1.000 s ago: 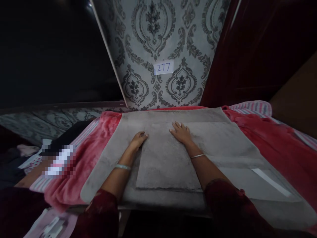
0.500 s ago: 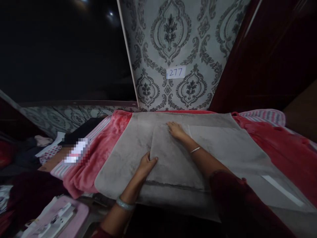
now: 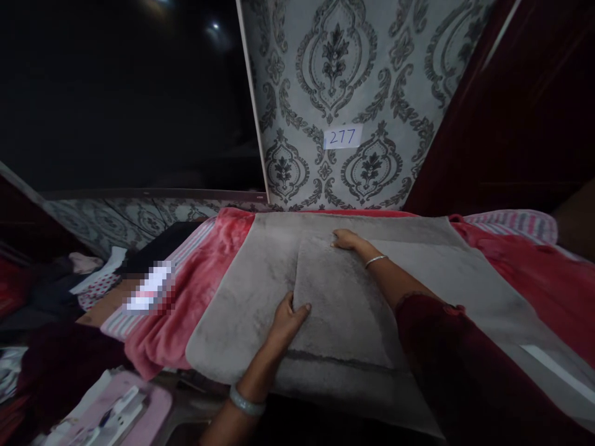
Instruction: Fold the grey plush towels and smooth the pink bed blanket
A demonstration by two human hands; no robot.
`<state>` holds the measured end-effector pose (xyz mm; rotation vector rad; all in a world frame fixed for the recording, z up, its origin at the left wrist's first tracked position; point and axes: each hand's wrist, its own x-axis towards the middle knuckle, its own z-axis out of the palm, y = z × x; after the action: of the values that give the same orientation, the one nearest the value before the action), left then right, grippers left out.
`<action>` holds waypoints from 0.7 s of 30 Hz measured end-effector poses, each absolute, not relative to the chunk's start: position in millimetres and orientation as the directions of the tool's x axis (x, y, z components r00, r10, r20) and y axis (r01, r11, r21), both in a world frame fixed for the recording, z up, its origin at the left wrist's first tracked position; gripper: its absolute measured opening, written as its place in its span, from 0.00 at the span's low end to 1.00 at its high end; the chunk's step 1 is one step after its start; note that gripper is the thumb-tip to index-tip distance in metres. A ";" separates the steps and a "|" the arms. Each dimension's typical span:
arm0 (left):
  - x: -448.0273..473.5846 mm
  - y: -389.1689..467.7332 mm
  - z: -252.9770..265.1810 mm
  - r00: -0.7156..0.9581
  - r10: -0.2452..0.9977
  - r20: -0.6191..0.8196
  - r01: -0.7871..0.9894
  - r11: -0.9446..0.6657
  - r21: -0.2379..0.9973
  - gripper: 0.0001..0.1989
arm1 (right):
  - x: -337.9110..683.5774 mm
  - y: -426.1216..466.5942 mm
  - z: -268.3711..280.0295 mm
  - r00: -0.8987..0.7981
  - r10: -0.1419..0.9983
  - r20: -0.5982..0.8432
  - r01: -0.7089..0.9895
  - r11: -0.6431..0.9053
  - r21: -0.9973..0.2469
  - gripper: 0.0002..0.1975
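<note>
Grey mat lies on the red blanket. Left hand pinches the folded flap's edge; right hand presses flat on its far corner. Risk: flap skews if the grip slips.

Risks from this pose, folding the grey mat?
1. The left hand pinches only the folded flap's left edge, and the right hand holds just the far corner; the flap may slip and skew.
2. The grey mat's near edge overhangs the red blanket; a pull may drag it off the front.
</note>
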<state>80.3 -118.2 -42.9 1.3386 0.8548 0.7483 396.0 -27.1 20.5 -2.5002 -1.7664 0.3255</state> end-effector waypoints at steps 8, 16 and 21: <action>82.7 -129.2 -27.4 0.499 0.866 0.025 0.052 -0.059 0.997 0.20 | 389.1 -65.6 9.8 0.393 0.910 0.136 0.903 -0.354 -0.242 0.22; 67.6 -143.9 51.1 0.545 0.822 0.164 -0.054 -0.160 0.986 0.22 | 401.6 -61.6 90.5 0.383 0.805 0.453 0.905 -0.228 -0.360 0.16; -3.2 -110.7 70.6 0.452 0.883 0.127 -0.003 -0.141 0.990 0.27 | 336.8 -16.3 115.3 0.281 0.838 0.467 0.937 -0.134 -0.324 0.19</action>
<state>-3.2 -110.7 70.6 1.5162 0.8068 0.9343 336.8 -16.3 115.3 -2.0007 -1.5868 -0.2303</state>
